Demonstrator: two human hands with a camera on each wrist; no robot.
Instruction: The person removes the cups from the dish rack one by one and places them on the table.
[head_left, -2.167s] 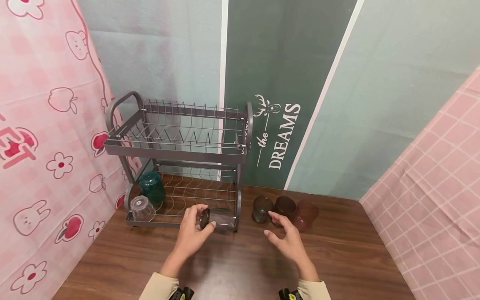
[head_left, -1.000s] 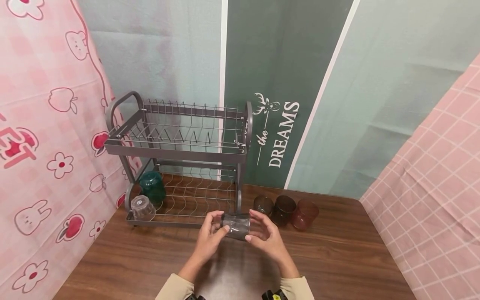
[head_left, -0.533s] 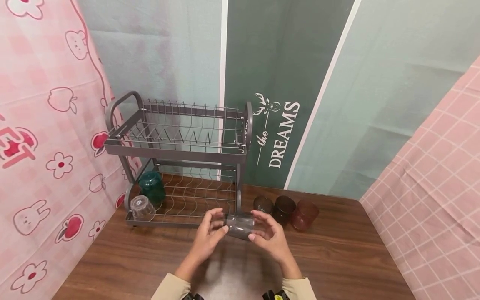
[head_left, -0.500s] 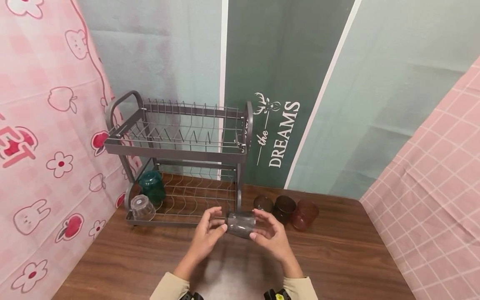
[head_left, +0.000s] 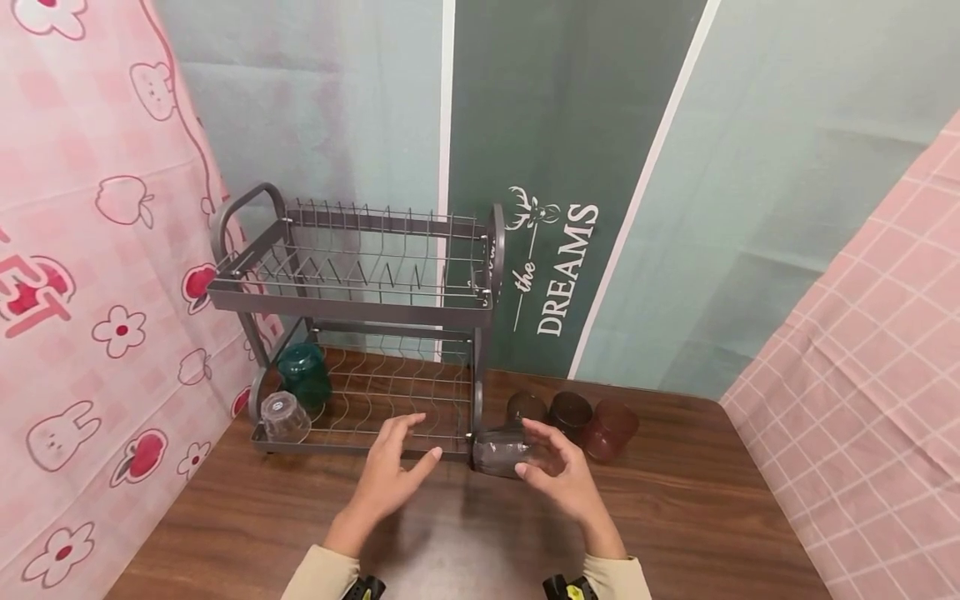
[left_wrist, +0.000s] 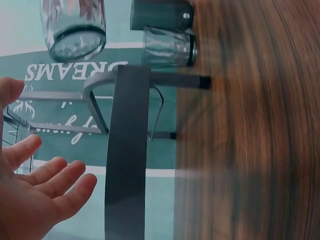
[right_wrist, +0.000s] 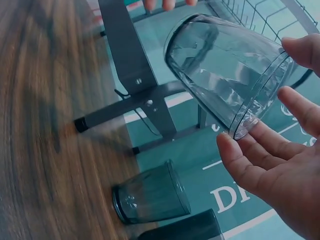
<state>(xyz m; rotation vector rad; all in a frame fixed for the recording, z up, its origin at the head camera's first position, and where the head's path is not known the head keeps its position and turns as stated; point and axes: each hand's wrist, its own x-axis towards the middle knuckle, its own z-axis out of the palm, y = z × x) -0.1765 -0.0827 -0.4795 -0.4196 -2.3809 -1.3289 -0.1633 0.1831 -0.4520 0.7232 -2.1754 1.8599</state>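
Right hand (head_left: 566, 477) holds a grey glass (head_left: 498, 454) sideways

Thumb and fingers pinch its right end, at the near right corner of the dish rack (head_left: 352, 306). The left hand (head_left: 388, 477) (fingers spread) is apart from the glass, before the rack. Farther right, three tinted glasses (head_left: 570, 414) stand on the table (head_left: 465, 542); far left, teal (head_left: 303, 377) and clear glasses (head_left: 285, 418) sit on the lower tier.

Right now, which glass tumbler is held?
The transparent grey glass tumbler tipped sideways in the right hand; others rest on the brown wooden table or grey metal rack.
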